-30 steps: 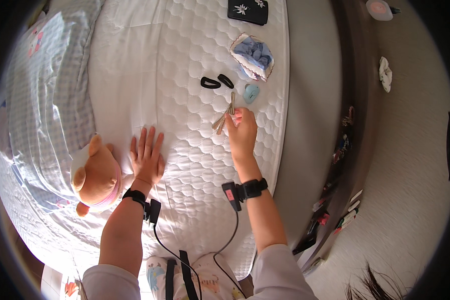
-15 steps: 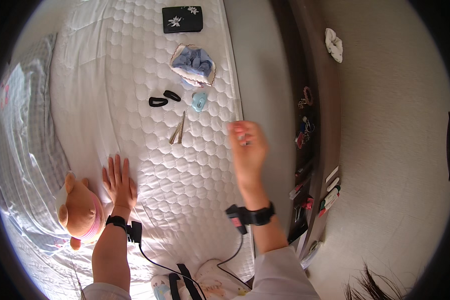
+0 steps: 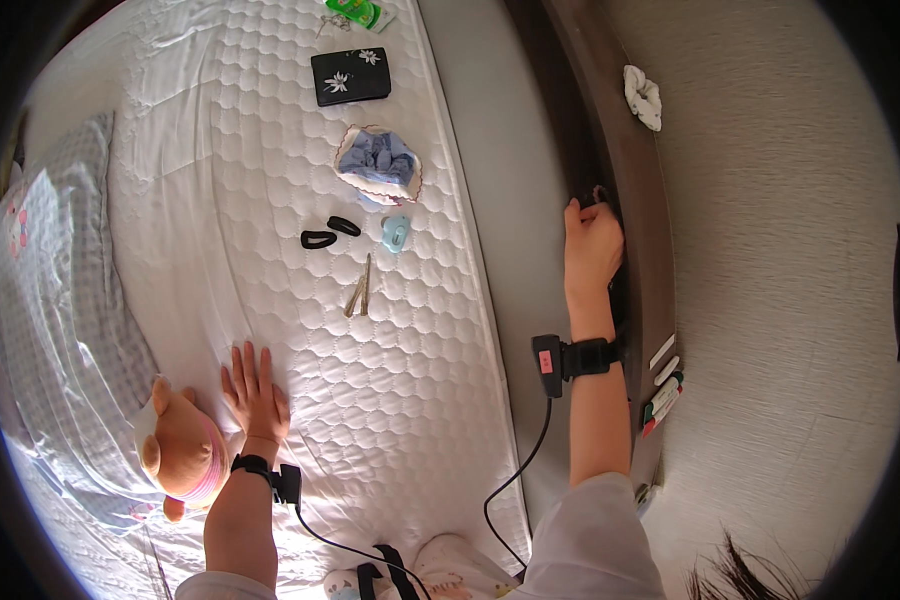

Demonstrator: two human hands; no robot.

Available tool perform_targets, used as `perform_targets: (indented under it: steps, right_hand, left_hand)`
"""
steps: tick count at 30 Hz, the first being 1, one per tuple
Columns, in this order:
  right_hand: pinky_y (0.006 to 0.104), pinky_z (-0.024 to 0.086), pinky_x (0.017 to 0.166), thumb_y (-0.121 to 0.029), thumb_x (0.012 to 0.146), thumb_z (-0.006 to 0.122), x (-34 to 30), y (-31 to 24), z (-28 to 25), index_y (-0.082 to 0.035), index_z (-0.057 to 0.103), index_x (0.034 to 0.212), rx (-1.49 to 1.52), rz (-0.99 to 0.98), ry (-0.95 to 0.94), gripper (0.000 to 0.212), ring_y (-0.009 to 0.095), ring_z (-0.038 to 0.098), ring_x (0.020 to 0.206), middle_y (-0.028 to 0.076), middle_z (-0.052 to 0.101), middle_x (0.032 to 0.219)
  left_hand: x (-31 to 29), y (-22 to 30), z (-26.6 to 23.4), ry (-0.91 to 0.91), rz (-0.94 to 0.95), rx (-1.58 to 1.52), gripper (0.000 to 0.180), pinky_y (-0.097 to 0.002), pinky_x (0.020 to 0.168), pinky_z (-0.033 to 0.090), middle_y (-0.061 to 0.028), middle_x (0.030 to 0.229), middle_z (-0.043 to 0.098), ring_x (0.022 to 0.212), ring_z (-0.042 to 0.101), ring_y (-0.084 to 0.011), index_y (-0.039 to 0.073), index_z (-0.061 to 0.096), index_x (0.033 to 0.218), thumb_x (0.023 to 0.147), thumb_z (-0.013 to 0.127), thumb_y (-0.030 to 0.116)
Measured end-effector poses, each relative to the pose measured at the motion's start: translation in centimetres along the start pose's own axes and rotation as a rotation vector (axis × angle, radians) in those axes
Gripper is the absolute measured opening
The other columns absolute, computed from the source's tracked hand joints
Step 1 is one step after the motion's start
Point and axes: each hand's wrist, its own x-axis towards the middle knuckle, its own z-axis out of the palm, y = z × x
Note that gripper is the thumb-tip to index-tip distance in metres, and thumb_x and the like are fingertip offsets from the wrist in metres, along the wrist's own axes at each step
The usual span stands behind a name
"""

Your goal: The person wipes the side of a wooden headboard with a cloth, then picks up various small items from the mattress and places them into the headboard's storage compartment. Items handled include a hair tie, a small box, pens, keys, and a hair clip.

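A: What's the right hand [image 3: 592, 243] on now?

B: It's reaching over to the dark ledge [image 3: 630, 190] by the wall, well off the mattress [image 3: 270, 150]. The fingers [image 3: 574, 210] are curling at the ledge's inner edge, maybe around smth small and dark, but it's too tiny to tell. A sec ago that hand was hovering over the two metal hair clips [image 3: 360, 292] mid-mattress; half a sec ago it was lifting away to the right w/ fingers bunched.

A: So the clips are staying put?

B: Yes, they're lying side by side on the quilting, untouched, in the same spot relative to the two black oval clips [image 3: 328, 232] and the pale blue clip [image 3: 395, 232] just above them. By the look of it, she's leaving the clips for now and going for smth on the ledge instead.

A: And the left hand [image 3: 255, 392]?

B: It's resting flat on the mattress, fingers spread wide, holding nothing, right beside the doll's head [image 3: 178, 452], same as before.

A: Anything else around?

B: The blue cloth bundle [image 3: 378, 160] is sitting further up, then the black case w/ flowers [image 3: 350, 76]. A white scrunchie [image 3: 643, 96] is lying on the ledge, and some markers [image 3: 662, 392] are sitting near the right wrist.
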Motion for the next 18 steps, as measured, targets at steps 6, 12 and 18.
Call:
perform_targets:
  steps: [6,12,18]
  right_hand:
    - [0.0421,0.049,0.066,-0.031,0.088,0.063,1.6,0.2,0.3,0.001,0.059,0.08,-0.034,0.021,-0.068,0.034,0.033,0.063,0.07,0.016,0.065,0.076]
    - [0.0395,0.048,0.086,-0.024,0.092,0.059,0.0,2.1,0.7,0.002,0.062,0.104,0.112,-0.203,0.105,0.029,0.032,0.062,0.099,0.018,0.065,0.107]
    - [0.0387,0.041,0.102,-0.014,0.094,0.053,-0.7,3.8,1.9,-0.002,0.064,0.116,0.143,-0.398,0.095,0.027,0.031,0.054,0.118,0.015,0.062,0.122]
  left_hand:
    - [0.0,-0.1,-0.1,-0.004,0.006,-0.008,0.058,-0.0532,0.115,0.008,-0.0156,0.154,0.026,0.144,0.018,-0.0344,0.007,0.036,0.144,0.088,0.035,0.025]
    - [0.0,0.0,0.0,-0.012,0.005,0.008,0.058,-0.053,0.115,0.008,-0.0154,0.154,0.025,0.144,0.018,-0.0342,0.008,0.036,0.144,0.089,0.034,0.025]
    - [0.0,0.0,-0.1,-0.016,0.009,0.02,0.057,-0.053,0.115,0.008,-0.0154,0.154,0.025,0.144,0.019,-0.0346,0.007,0.035,0.144,0.09,0.033,0.026]
